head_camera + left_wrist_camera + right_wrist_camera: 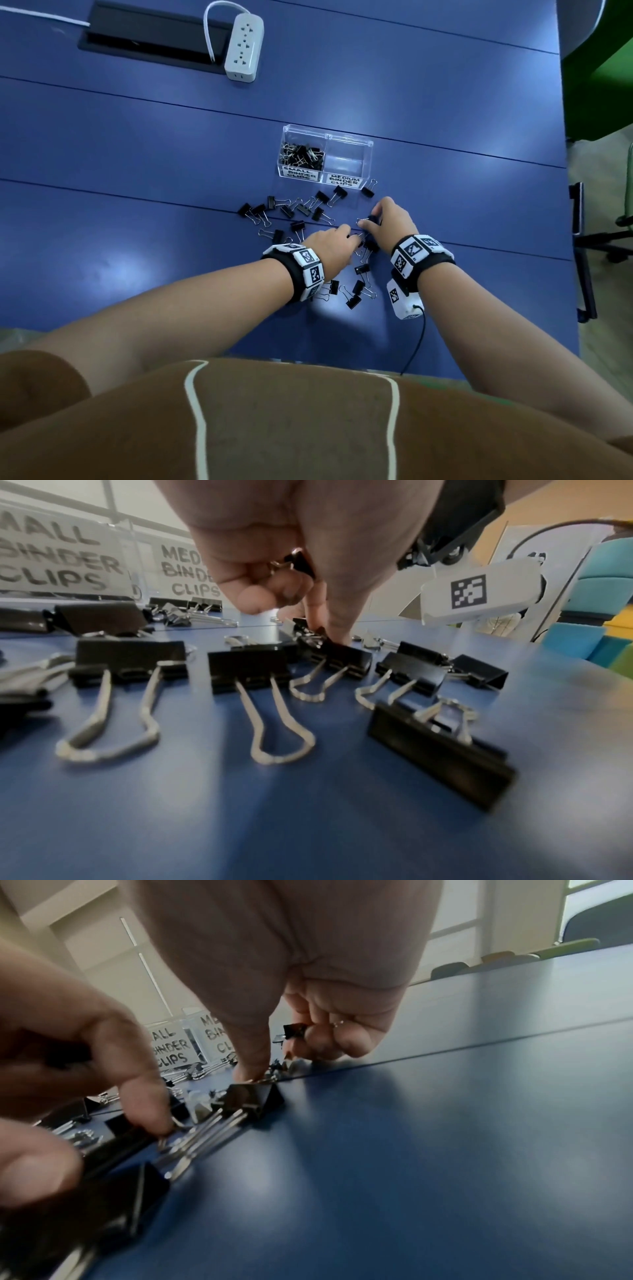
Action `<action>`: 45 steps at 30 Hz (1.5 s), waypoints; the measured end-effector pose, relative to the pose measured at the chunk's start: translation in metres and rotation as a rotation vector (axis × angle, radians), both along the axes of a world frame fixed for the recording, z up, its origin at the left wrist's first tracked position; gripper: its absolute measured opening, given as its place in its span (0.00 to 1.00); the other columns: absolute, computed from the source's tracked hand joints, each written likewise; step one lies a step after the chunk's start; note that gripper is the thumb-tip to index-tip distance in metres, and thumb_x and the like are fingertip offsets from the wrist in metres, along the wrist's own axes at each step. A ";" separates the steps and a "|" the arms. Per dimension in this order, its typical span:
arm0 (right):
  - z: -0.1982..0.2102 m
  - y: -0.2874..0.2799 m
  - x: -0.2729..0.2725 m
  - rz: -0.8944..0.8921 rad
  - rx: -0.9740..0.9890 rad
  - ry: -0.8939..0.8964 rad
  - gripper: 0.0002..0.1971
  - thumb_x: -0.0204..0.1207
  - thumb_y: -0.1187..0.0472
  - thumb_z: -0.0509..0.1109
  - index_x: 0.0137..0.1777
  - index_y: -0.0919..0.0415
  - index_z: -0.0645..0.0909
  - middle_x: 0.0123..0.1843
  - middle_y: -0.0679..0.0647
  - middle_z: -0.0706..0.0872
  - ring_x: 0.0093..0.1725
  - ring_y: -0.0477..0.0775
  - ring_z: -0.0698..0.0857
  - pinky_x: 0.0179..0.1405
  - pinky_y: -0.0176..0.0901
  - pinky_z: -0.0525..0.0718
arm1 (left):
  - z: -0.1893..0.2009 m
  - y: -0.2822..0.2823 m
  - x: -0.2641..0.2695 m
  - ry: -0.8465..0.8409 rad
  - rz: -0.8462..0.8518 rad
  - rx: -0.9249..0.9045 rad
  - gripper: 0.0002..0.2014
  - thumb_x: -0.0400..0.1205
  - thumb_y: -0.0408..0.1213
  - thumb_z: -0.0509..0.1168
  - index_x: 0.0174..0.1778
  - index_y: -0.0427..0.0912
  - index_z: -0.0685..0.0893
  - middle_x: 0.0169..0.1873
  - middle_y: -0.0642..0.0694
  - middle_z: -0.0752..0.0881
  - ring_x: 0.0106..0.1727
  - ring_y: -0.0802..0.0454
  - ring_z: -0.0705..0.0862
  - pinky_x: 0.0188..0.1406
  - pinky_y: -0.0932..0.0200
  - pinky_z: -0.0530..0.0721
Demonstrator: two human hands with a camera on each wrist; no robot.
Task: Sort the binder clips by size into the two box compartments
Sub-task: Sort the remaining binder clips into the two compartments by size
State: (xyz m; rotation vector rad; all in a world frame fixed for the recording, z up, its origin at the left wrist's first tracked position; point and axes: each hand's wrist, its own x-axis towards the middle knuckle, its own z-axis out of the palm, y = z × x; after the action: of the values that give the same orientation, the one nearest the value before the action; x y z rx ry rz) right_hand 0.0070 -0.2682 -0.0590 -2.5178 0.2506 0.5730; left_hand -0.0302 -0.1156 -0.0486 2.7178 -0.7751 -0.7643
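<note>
A clear two-part box (328,137) stands on the blue table. Its left part, labelled small, is full of small binder clips (303,156); its right part (346,161), labelled medium, is empty. Several medium black clips (298,226) lie scattered in front of the box. My left hand (352,236) keeps a clip (298,561) in its curled fingers while its thumb and forefinger (322,626) press on another clip (337,656) on the table. Just to the right, my right hand (368,222) also holds a clip (294,1030) in curled fingers and touches a table clip (253,1096).
A white power strip (244,48) lies beside a black cable recess (150,31) at the far side. The table's right edge (570,240) borders a chair (582,246). More clips (356,291) lie between my wrists. A cable (419,339) hangs from the right wrist camera.
</note>
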 end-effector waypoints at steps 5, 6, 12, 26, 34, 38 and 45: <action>-0.003 -0.002 -0.006 0.052 0.009 -0.034 0.13 0.75 0.53 0.71 0.46 0.59 0.70 0.47 0.54 0.76 0.42 0.56 0.77 0.43 0.45 0.73 | -0.003 0.002 0.004 -0.069 -0.080 0.008 0.14 0.83 0.38 0.64 0.61 0.36 0.72 0.55 0.37 0.76 0.50 0.36 0.82 0.41 0.43 0.79; -0.003 -0.002 -0.008 0.064 0.009 -0.040 0.13 0.75 0.53 0.71 0.46 0.59 0.69 0.48 0.54 0.74 0.42 0.56 0.76 0.45 0.45 0.74 | -0.004 0.003 0.003 -0.090 -0.112 0.006 0.16 0.82 0.36 0.64 0.63 0.35 0.72 0.54 0.37 0.76 0.49 0.36 0.83 0.42 0.43 0.81; 0.001 0.007 -0.008 0.124 0.035 -0.077 0.11 0.73 0.58 0.73 0.42 0.58 0.71 0.44 0.53 0.77 0.42 0.55 0.75 0.44 0.42 0.72 | 0.000 0.008 -0.003 -0.113 -0.165 -0.007 0.19 0.79 0.29 0.64 0.65 0.31 0.71 0.55 0.34 0.77 0.41 0.36 0.85 0.36 0.43 0.84; 0.072 0.085 0.090 0.101 0.142 -0.204 0.06 0.75 0.62 0.68 0.44 0.62 0.86 0.41 0.55 0.88 0.40 0.53 0.83 0.45 0.44 0.85 | 0.017 0.054 0.031 0.022 0.468 -0.362 0.06 0.85 0.35 0.57 0.47 0.38 0.77 0.49 0.41 0.79 0.41 0.45 0.79 0.48 0.48 0.82; 0.068 0.117 0.093 0.305 0.074 -0.142 0.12 0.75 0.65 0.64 0.53 0.55 0.87 0.52 0.56 0.90 0.48 0.56 0.86 0.51 0.44 0.85 | 0.042 0.093 0.094 -0.121 0.797 -0.463 0.07 0.82 0.33 0.59 0.51 0.37 0.80 0.54 0.39 0.83 0.51 0.46 0.79 0.48 0.59 0.73; 0.071 0.090 0.075 0.136 0.190 -0.238 0.14 0.75 0.68 0.62 0.52 0.56 0.86 0.45 0.55 0.88 0.35 0.49 0.81 0.37 0.32 0.80 | 0.049 0.088 0.118 -0.148 0.731 -0.401 0.07 0.82 0.33 0.59 0.51 0.38 0.81 0.56 0.40 0.83 0.53 0.45 0.80 0.50 0.57 0.75; 0.056 0.015 -0.001 0.078 0.138 -0.077 0.06 0.74 0.65 0.66 0.43 0.56 0.84 0.45 0.60 0.89 0.45 0.59 0.86 0.49 0.46 0.84 | 0.039 0.072 0.133 -0.119 0.471 -0.209 0.09 0.80 0.30 0.57 0.52 0.40 0.80 0.57 0.38 0.80 0.55 0.37 0.81 0.57 0.47 0.82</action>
State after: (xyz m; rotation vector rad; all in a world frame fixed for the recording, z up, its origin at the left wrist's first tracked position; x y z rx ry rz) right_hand 0.0056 -0.2529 -0.0027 -2.4178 0.0819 0.5049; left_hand 0.1030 -0.0434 -0.0092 2.6131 -0.1974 -0.3934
